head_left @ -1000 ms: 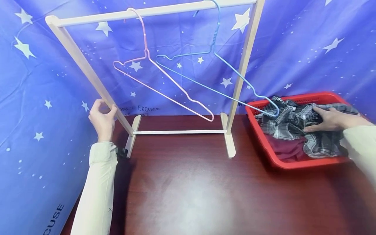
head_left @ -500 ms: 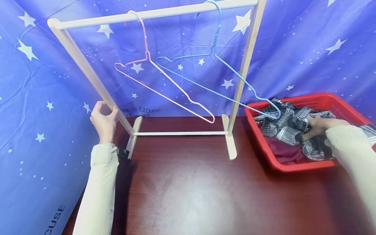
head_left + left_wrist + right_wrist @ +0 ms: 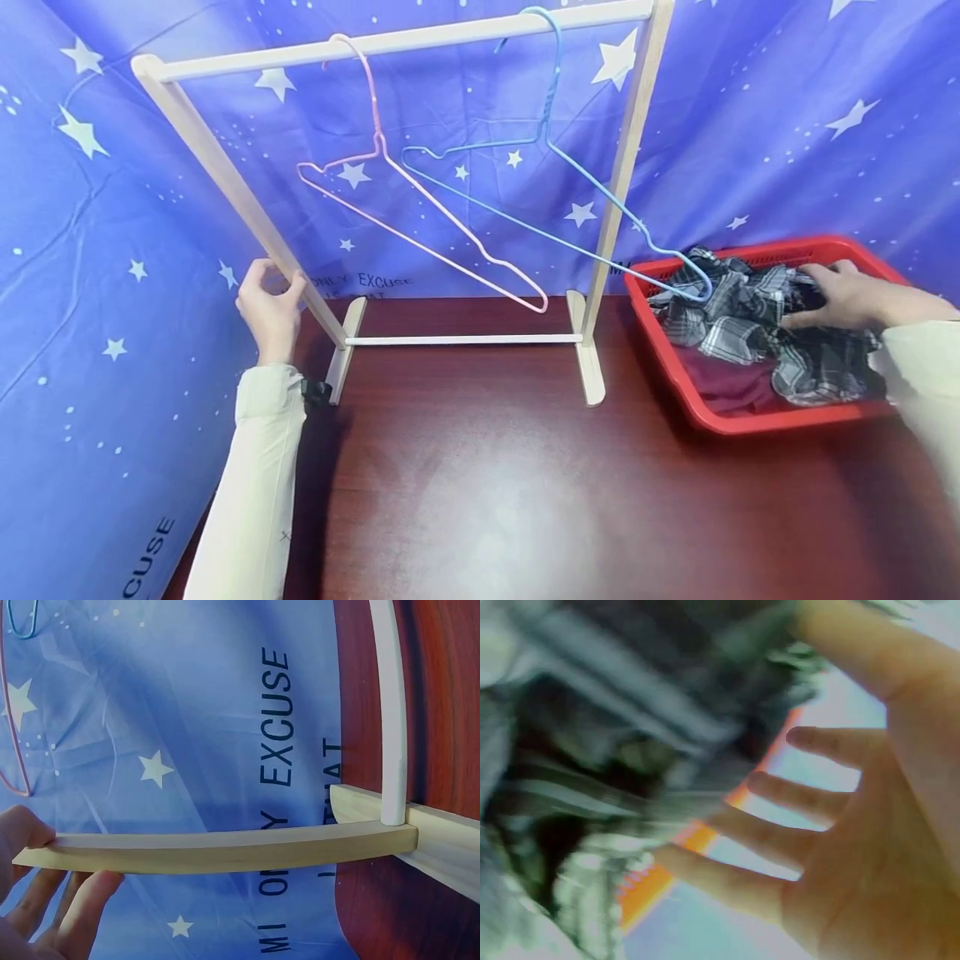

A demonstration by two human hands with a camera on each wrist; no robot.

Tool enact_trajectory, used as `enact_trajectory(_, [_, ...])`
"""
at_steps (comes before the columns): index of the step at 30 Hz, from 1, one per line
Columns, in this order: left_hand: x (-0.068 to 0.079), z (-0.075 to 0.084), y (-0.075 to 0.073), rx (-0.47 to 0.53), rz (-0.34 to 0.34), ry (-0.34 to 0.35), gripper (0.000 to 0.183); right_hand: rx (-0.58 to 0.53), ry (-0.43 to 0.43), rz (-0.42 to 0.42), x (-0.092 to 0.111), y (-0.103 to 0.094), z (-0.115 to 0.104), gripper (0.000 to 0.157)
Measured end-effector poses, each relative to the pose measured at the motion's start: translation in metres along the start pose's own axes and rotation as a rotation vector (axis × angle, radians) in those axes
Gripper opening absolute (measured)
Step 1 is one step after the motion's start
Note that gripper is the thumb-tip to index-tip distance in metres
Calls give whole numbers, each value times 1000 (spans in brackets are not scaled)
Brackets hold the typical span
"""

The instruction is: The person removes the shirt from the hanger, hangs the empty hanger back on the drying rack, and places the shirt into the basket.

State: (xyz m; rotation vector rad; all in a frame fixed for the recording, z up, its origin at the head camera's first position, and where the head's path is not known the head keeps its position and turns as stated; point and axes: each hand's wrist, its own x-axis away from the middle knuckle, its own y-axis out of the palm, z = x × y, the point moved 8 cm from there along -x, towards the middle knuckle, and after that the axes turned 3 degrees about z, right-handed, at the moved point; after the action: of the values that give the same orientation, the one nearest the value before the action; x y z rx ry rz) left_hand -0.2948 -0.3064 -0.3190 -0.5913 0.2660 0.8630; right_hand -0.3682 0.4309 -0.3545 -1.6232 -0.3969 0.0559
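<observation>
My left hand [image 3: 272, 310] pinches the left post [image 3: 217, 853] of a pale wooden clothes rack between thumb and fingers. From the rack's top rail [image 3: 450, 35] hang two wire hangers, a pink one [image 3: 420, 242] and a blue one [image 3: 510, 218], both without clothes. My right hand [image 3: 851, 298] is over a red plastic basket [image 3: 693, 398], its fingers spread beside a black-and-grey plaid garment [image 3: 738, 337]. In the right wrist view the straight fingers [image 3: 720, 877] appear near the blurred plaid cloth [image 3: 630, 712], without curling round it. Dark red cloth [image 3: 723, 379] lies beneath the plaid.
The brown wooden table [image 3: 450, 475] extends in front of the rack. A blue curtain with white stars [image 3: 780, 158] hangs behind and to the left. The blue hanger's right end overlaps the basket's near-left corner in the head view.
My right hand reached further left into the plaid garment, then drew back right. The plaid cloth at the basket's right side has shifted. My left hand stays on the post.
</observation>
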Motion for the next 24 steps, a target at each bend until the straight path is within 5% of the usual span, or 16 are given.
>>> enact_trajectory(6, [4, -6, -5, 46, 2, -1, 26, 47, -84, 166, 8, -33, -37, 81])
enact_trajectory(14, [15, -15, -7, 159, 10, -42, 33, 27, -162, 333, 31, -53, -95, 73])
enact_trajectory(24, [45, 1, -24, 179, 0, 62, 28, -5, -209, 392, 56, -52, -144, 68])
